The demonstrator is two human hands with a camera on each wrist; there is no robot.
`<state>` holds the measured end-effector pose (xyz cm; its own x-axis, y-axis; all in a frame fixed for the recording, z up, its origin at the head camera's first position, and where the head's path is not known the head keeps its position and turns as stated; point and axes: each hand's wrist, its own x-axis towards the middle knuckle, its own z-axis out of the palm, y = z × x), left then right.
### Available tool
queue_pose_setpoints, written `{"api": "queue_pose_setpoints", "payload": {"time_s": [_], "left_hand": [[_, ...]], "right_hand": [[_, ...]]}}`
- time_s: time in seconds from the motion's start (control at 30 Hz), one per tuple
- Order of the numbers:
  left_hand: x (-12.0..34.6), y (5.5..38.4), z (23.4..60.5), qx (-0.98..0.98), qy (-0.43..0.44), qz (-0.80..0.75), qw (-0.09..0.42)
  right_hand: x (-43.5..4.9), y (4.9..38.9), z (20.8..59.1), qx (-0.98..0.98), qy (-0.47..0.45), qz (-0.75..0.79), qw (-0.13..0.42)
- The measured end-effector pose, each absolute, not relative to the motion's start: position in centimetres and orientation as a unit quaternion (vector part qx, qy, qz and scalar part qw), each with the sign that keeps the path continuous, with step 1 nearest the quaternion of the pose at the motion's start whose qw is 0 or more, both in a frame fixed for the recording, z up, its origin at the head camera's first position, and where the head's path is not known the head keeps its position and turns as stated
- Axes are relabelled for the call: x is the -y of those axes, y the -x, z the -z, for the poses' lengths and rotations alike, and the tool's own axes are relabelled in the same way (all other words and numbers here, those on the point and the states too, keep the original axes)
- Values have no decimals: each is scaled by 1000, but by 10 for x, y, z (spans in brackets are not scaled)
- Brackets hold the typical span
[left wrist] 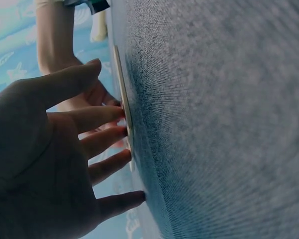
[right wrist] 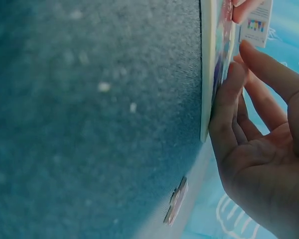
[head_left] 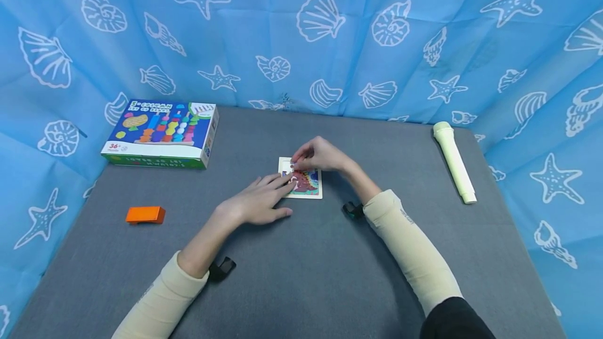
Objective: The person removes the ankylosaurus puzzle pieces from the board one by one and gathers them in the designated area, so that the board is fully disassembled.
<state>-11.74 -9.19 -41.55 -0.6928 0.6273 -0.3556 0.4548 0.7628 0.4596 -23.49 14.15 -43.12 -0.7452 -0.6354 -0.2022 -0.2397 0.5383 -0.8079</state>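
Grips, head view: our left hand [head_left: 259, 203], fingers straight and slightly spread, fingertips on the left part of the picture puzzle [head_left: 308, 186]; our right hand [head_left: 320, 155], fingers bent, thumb and forefinger close together over its upper part. Whether they pinch a loose piece, we cannot tell. Item: the puzzle, cream-rimmed, reddish-brown figure, flat on the grey tabletop [head_left: 292, 276] before us. Item: one boxed bead set [head_left: 160, 132], blue lid, green side, far left. Item: one orange block [head_left: 145, 215], nearer us than the box. Item: one pale yellow tube [head_left: 454, 161], wider at its far end, right side. Backing: blue curtain [head_left: 264, 25], white shells and starfish.

Left wrist view: our left palm, fingers fanned, several tips meeting the puzzle's edge; our right hand shows behind.

Right wrist view: our right fingers bent against the puzzle's rim, thumb raised near the forefinger. Item: one small flat piece [right wrist: 176, 201], blurred, lying on the tabletop apart from the puzzle.
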Motion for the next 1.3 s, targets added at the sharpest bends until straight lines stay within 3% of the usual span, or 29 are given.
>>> {"api": "queue_pose_setpoints", "payload": {"time_s": [0.7, 1.3], "left_hand": [[90, 118, 416, -911, -297, -157, 241], [89, 118, 418, -910, -294, -163, 242]], "right_hand": [[-137, 231, 426, -879, 301, 315, 192], [-154, 224, 433, -852, 290, 400, 173]]}}
